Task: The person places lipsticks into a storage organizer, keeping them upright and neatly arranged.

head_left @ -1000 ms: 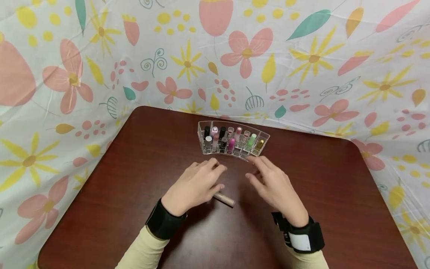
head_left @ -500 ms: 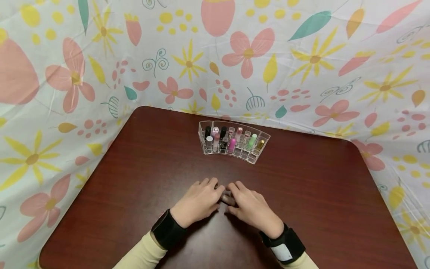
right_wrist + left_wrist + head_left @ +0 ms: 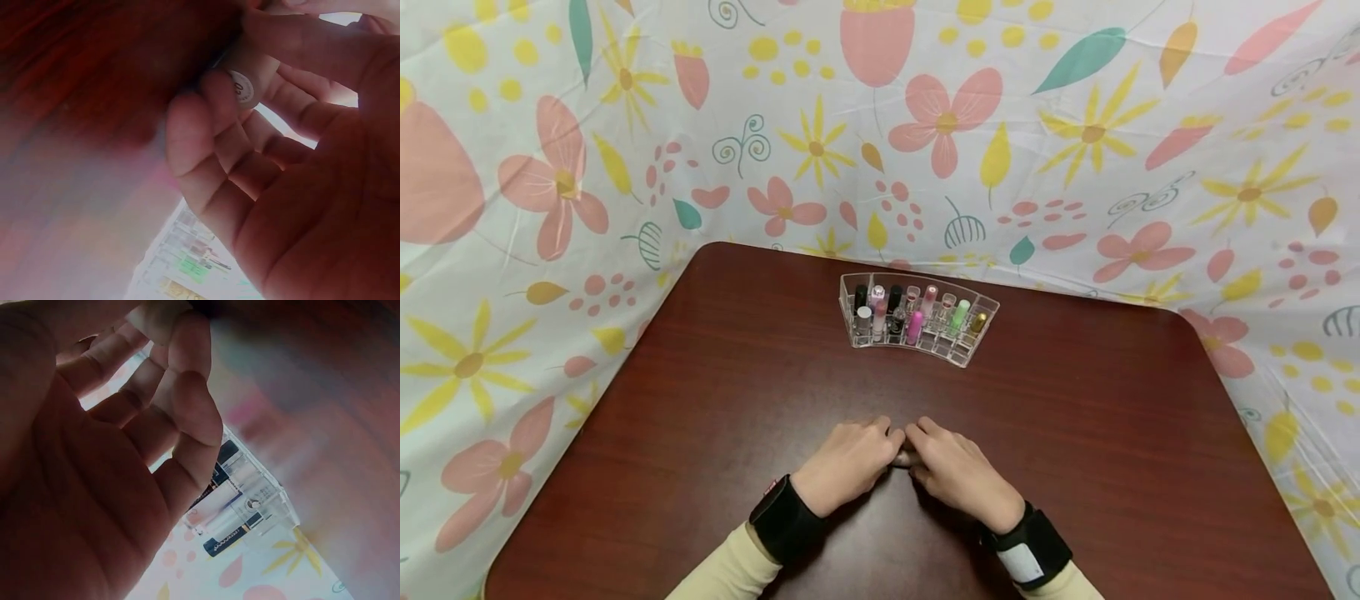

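A slim beige cosmetic tube (image 3: 906, 459) lies low over the table between both hands, mostly hidden by the fingers. My left hand (image 3: 852, 461) pinches its left part, with fingers curled. My right hand (image 3: 961, 473) grips the other part between thumb and fingers. In the right wrist view a round white sticker with "02" shows on the end of the tube (image 3: 261, 70). Behind the hands stands a clear acrylic organizer (image 3: 942, 353) holding several lipsticks and small cosmetics, among them a magenta tube (image 3: 914, 327) and a light green one (image 3: 959, 314).
The dark reddish-brown table (image 3: 715, 350) spreads around the hands. A white curtain (image 3: 1075, 200) with flower prints hangs along its back and left side, close behind the organizer. Some front compartments of the organizer have nothing in them.
My right hand has come left and toward me from near the organizer and now grips the tube. The left hand has shifted slightly nearer with it, and the tube has turned more level.
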Demonstrator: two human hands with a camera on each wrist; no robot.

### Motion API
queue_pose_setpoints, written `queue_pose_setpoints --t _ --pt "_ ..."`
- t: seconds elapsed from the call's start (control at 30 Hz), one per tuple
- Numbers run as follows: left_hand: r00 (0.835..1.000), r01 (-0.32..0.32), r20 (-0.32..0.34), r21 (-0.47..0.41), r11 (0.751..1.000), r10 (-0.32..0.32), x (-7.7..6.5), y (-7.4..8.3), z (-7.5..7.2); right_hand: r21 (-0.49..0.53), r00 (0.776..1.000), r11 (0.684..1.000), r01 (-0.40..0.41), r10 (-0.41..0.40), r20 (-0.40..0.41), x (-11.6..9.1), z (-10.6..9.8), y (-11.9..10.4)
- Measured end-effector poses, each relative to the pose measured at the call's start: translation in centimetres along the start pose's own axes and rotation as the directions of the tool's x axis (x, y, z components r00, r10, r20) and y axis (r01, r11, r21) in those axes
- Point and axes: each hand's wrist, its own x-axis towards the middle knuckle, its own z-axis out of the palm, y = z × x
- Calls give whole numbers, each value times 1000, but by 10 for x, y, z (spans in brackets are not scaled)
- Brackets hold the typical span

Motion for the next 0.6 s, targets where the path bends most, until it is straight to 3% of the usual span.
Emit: queue_pose_setpoints --t 0.17,0.3,0.43,0.6 --pt "1000 0 19 -42 999 1 6 -7 -8 -31 1000 999 -15 15 -16 3 -16 -2" --pt "1000 14 -4 -89 996 -15 15 -18 -31 -34 995 999 -28 24 -95 8 -45 -6" --pt "992 20 -120 -114 993 -33 25 -29 -64 -3 976 1000 -3 3 -218 11 -81 -11" --pt "956 17 -287 -180 984 -69 32 -34 -103 75 928 996 40 -9 -373 8 -120 -19"
